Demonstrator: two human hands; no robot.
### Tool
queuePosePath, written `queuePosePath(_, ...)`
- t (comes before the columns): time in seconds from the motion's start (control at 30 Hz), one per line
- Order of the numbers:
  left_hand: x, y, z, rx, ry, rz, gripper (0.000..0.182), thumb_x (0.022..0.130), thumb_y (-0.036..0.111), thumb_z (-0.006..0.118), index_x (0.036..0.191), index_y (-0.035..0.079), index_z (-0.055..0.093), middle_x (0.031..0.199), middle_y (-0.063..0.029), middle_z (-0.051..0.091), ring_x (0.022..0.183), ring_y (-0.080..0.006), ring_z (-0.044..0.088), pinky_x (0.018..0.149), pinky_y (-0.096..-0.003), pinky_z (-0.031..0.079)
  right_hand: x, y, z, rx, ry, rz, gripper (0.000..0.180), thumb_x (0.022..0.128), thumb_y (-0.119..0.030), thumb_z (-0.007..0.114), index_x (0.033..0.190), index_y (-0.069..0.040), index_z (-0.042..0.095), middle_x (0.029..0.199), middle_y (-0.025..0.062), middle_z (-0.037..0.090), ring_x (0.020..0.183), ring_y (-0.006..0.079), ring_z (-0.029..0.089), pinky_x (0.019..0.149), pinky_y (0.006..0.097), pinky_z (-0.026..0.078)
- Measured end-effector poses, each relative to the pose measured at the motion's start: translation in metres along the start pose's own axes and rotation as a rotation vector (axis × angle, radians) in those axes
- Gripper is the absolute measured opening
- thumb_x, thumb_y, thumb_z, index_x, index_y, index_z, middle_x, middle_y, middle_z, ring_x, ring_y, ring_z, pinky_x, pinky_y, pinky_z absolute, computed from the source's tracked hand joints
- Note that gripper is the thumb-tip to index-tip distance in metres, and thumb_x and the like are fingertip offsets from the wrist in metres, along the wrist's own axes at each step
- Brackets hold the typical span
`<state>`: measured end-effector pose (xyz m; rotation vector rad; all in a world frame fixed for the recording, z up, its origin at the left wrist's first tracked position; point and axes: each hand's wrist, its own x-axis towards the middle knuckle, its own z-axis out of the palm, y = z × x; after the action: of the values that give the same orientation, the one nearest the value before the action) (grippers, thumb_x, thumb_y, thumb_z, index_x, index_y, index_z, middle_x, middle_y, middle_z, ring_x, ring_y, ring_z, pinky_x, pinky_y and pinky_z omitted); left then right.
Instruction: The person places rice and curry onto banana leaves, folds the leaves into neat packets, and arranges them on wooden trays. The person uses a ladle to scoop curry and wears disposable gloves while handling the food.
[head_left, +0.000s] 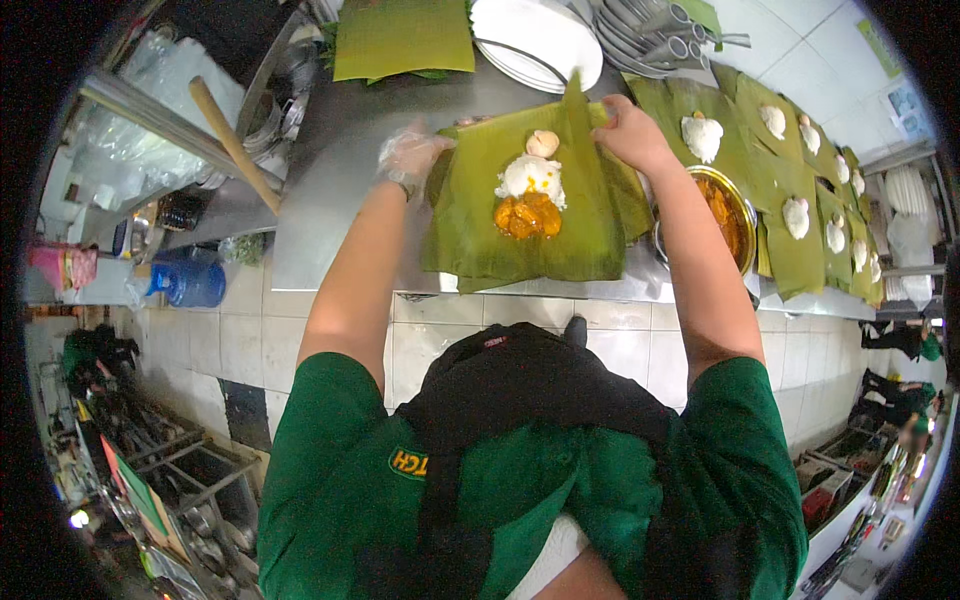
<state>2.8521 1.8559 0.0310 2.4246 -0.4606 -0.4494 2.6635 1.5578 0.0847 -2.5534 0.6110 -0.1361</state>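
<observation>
A layered banana leaf (469, 217) lies on the steel table before me, bearing white rice (531, 178), a peeled egg (541, 143) behind it and orange-sauced meat (528, 216) in front. My left hand (411, 152), in a clear plastic glove, is at the leaf's left edge; its fingers blur, so its hold cannot be told. At the upper right, my right hand (632, 135) pinches the leaf's edge between thumb and fingers, and the leaf stands up in a fold beside it. A metal pot (750, 225) of sauced meat is partly hidden behind my right forearm.
More banana leaves with rice portions (702, 138) spread along the table at right. Stacked cut leaves (405, 41), white plates (536, 45) and metal pans (637, 45) stand at the back. A wooden handle (234, 145) slants at left. Other people are at the far right.
</observation>
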Motion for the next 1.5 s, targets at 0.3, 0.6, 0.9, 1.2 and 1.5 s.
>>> queuePosePath(0.3, 0.031, 0.022, -0.01, 0.479, -0.183, 0.174, 0.056, 0.087, 0.053, 0.061, 0.126, 0.013, 0.067, 0.128, -0.0161, 0.065, 0.12, -0.0327, 0.061, 0.102, -0.0455, 0.046, 0.006, 0.005, -0.019, -0.562, -0.502, 0.42, 0.045, 0.086, -0.028, 0.064, 0.127, -0.008, 0.065, 0.132, 0.0133, 0.064, 0.126, 0.0328, 0.058, 0.107, 0.0517, 0.041)
queuePosePath(0.6, -0.01, -0.031, -0.01, 0.452, -0.135, 0.31, 0.047, 0.094, 0.048, 0.056, 0.119, 0.01, 0.069, 0.115, -0.0215, 0.068, 0.111, -0.0383, 0.063, 0.094, -0.0474, 0.049, 0.047, 0.007, 0.04, -0.312, -0.075, 0.106, 0.041, 0.086, -0.025, 0.065, 0.124, -0.01, 0.068, 0.123, 0.0148, 0.068, 0.117, 0.0326, 0.064, 0.101, 0.0515, 0.046)
queuePosePath(0.9, -0.088, -0.017, -0.007, -0.292, -0.037, -0.079, 0.058, 0.083, 0.049, 0.069, 0.113, -0.002, 0.069, 0.102, -0.0208, 0.072, 0.101, -0.0331, 0.068, 0.091, -0.0412, 0.051, 0.038, 0.01, -0.011, -0.286, -0.544, 0.334, 0.039, 0.072, -0.018, 0.08, 0.097, 0.006, 0.063, 0.077, 0.0189, 0.067, 0.061, 0.0256, 0.065, 0.054, 0.0417, 0.052)
queuePosePath(1.2, -0.069, -0.014, 0.031, -0.551, -0.145, -0.14, 0.045, 0.079, 0.021, 0.076, 0.115, -0.005, 0.068, 0.103, -0.0174, 0.073, 0.087, -0.0266, 0.072, 0.079, -0.0394, 0.057, 0.03, 0.025, 0.037, -0.431, -0.294, 0.077, 0.036, 0.082, -0.026, 0.066, 0.11, -0.003, 0.072, 0.115, 0.0201, 0.07, 0.11, 0.0346, 0.067, 0.093, 0.0436, 0.054)
queuePosePath(1.5, -0.18, -0.013, 0.059, -0.977, -0.021, -0.225, 0.046, 0.084, 0.013, 0.075, 0.124, -0.005, 0.061, 0.112, -0.0121, 0.071, 0.097, -0.0211, 0.068, 0.083, -0.0365, 0.056, 0.06, -0.046, 0.072, -0.437, -0.22, -0.168, 0.032, 0.086, -0.017, 0.062, 0.115, -0.009, 0.07, 0.117, 0.0172, 0.07, 0.11, 0.0333, 0.067, 0.095, 0.0473, 0.053)
